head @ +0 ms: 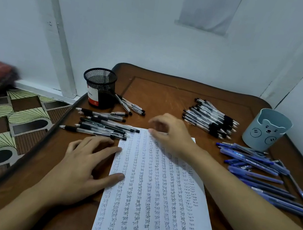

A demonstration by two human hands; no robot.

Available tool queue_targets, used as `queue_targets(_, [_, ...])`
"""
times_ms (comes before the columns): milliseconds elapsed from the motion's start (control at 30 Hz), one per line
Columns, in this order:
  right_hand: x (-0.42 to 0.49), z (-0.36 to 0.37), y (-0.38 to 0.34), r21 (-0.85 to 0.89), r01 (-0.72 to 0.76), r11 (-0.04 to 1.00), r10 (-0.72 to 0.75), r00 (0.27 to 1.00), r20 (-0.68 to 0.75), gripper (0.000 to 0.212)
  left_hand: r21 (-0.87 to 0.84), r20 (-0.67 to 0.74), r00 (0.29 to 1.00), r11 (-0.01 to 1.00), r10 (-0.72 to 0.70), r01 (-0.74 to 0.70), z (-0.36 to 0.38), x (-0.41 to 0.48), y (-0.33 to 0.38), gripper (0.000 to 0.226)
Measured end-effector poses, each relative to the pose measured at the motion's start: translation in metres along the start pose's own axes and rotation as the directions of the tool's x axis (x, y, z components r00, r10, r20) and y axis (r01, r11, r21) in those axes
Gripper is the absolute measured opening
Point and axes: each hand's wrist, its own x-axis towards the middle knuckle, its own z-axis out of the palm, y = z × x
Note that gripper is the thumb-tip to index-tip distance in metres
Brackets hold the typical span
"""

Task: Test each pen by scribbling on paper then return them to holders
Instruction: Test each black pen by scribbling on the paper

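Wooden table (pixel 159 96), walled at the far side — paper (pixel 151 205) laid centrally.
Its left edge is pressed by the flat, spread left hand (pixel 85 168); the right hand (pixel 171 134) is blurred at the far edge, grip unclear. Pens (pixel 100 126) are heaped either side — bare wood is seen between mesh holder (pixel 99 88) and bear holder (pixel 266 130).

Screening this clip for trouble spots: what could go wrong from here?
1. The paper is almost covered in writing, so a fresh scribble may be hard to tell apart.
2. The blue pens lie loose near the right edge of the table, beside the right forearm; a sweep could scatter them.
3. The black pens reach the paper's top left corner, near the left hand; shifting the sheet may roll them.
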Motion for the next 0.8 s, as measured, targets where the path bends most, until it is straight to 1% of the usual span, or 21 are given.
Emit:
queue_targets(67, [0.002, 0.011, -0.005, -0.034, 0.036, 0.999, -0.034, 0.997, 0.063, 0.03, -0.013, 0.0, 1.0, 1.0, -0.019, 0.019, 0.0, 0.0, -0.001, 0.083])
queue_targets(167, [0.007, 0.017, -0.003, -0.058, 0.017, 0.998, -0.011, 0.996, 0.091, 0.032, -0.036, 0.001, 0.999, 0.999, -0.041, 0.041, -0.002, -0.001, 0.0, 0.083])
queue_targets(367, [0.011, 0.025, -0.004, -0.018, 0.021, 1.0, -0.021, 1.0, -0.023, 0.013, 0.006, 0.018, 0.999, 0.999, -0.032, 0.032, -0.002, 0.0, 0.001, 0.082])
queue_targets(500, [0.009, 0.02, -0.006, 0.007, -0.014, 1.0, 0.015, 0.995, -0.1, 0.011, 0.016, 0.021, 0.999, 0.999, -0.032, 0.032, 0.0, -0.001, -0.001, 0.082])
queue_targets(567, [0.005, 0.007, -0.009, 0.094, -0.069, 0.993, 0.082, 0.987, -0.141, 0.01, 0.023, 0.034, 0.998, 0.999, -0.043, 0.042, -0.001, -0.001, 0.0, 0.083])
queue_targets(600, [0.002, 0.0, -0.01, 0.176, -0.108, 0.978, 0.136, 0.978, -0.157, 0.01, 0.024, 0.043, 0.998, 0.999, -0.048, 0.047, -0.002, -0.001, 0.0, 0.083])
queue_targets(667, [-0.007, -0.014, -0.013, 0.397, -0.172, 0.901, 0.258, 0.95, -0.175, 0.009, 0.017, 0.045, 0.998, 0.999, -0.048, 0.047, -0.003, -0.001, 0.002, 0.085])
queue_targets(700, [-0.012, -0.02, -0.013, 0.516, -0.189, 0.835, 0.319, 0.931, -0.176, 0.009, 0.013, 0.042, 0.998, 0.999, -0.045, 0.045, -0.004, -0.001, 0.002, 0.085])
queue_targets(767, [-0.024, -0.029, -0.014, 0.727, -0.177, 0.664, 0.428, 0.887, -0.175, 0.01, 0.002, 0.039, 0.998, 0.999, -0.04, 0.04, -0.004, 0.0, 0.002, 0.086])
queue_targets(800, [-0.03, -0.033, -0.015, 0.805, -0.153, 0.573, 0.474, 0.863, -0.174, 0.011, -0.001, 0.042, 0.998, 0.999, -0.04, 0.04, -0.004, 0.0, 0.002, 0.087])
